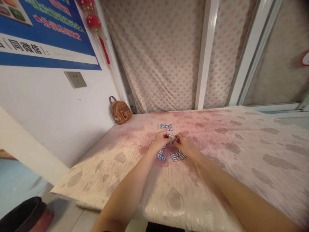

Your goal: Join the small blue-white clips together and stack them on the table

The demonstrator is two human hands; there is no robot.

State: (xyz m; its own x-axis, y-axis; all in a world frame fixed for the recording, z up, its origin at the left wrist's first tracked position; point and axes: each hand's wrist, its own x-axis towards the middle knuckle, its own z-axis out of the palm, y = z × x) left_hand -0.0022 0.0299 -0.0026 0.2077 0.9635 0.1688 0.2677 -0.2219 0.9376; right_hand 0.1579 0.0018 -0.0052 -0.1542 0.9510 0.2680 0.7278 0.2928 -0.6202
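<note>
Bare forearms (132, 183), bare hands (161, 140)

Tablecloth (241, 161): gave you room right of your right hand (185, 143).
Small pieces (165, 126): obstructed your left hand (161, 140), nearside and far.
Backpack (121, 112): blocked your far-left corner.
Curtain (164, 61): bounded your far side.

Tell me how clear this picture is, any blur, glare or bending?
Head view: small blue-and-white pieces too soft for fine detail; head view: pale glare along the near edge of the tablecloth; head view: white posts lean, probably wide-angle distortion.
</note>
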